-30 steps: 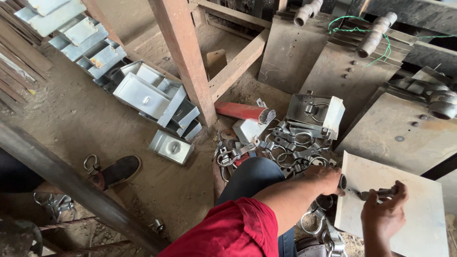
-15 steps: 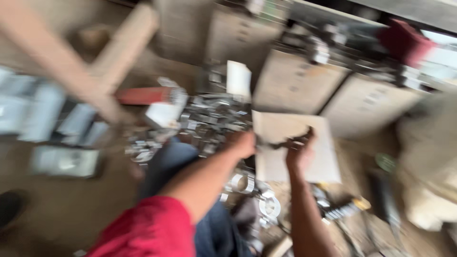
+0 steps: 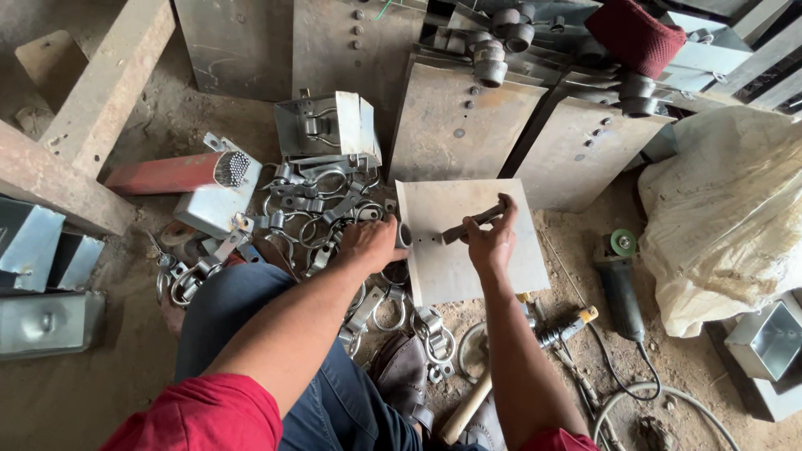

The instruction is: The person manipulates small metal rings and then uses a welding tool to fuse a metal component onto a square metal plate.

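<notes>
Head view shows the right hand (image 3: pixel 491 242) pinching a dark flat metal bar (image 3: pixel 473 224) over a pale square steel plate (image 3: pixel 468 267) lying on the dirt floor (image 3: pixel 100 384), while the left hand (image 3: pixel 372 242) grips a short grey metal tube (image 3: pixel 403 235) at the plate's left edge, beside a heap of round metal clamps (image 3: pixel 309 209).

You hold a dull grey metal bar (image 3: pixel 473 224) over a matt, pale steel plate (image 3: pixel 480 259), beside shiny galvanised clamps (image 3: pixel 322 209), a rough wooden beam (image 3: pixel 100 92) and dusty earth.
</notes>
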